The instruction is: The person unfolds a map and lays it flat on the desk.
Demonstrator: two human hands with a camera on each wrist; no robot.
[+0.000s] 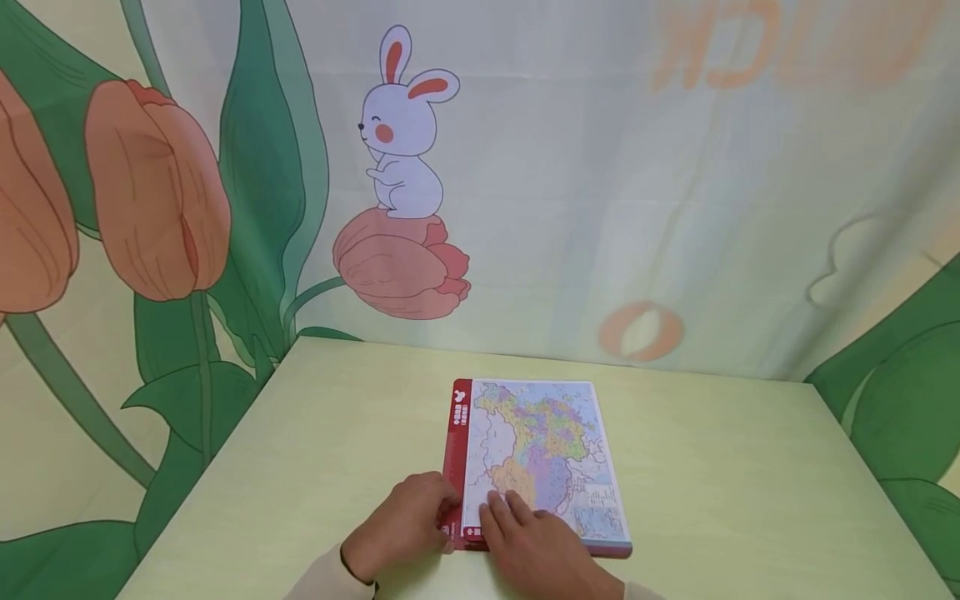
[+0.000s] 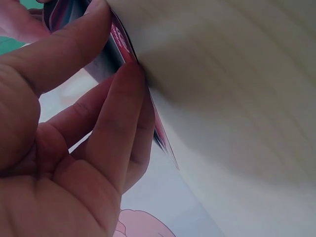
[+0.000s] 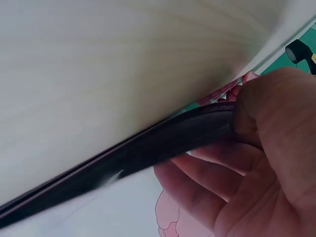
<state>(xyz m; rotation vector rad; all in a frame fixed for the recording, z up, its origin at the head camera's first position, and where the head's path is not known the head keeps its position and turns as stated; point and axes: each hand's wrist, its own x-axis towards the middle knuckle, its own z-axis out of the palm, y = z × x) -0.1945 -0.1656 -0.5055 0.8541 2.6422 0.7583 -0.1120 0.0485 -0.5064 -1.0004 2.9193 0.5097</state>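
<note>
A glossy, colourful map [image 1: 555, 450] lies flat on the pale table, with a red strip [image 1: 454, 458] along its left side. A second layer's edge shows beneath it at the near side. My left hand [image 1: 408, 517] grips the near left corner of the map, its fingertips on the red strip and edge. In the left wrist view, thumb and fingers meet that thin edge. Across the near edge lies my right hand [image 1: 532, 542], fingers stretched over the map's surface. The right wrist view shows its thumb against the edge, pinching the map, which bends up slightly there.
The pale yellow table [image 1: 337, 417] stretches out on both sides of the map. Behind it hangs a curtain [image 1: 540, 208] printed with tulips and a white rabbit. A black object [image 3: 297, 51] shows at the right wrist view's edge.
</note>
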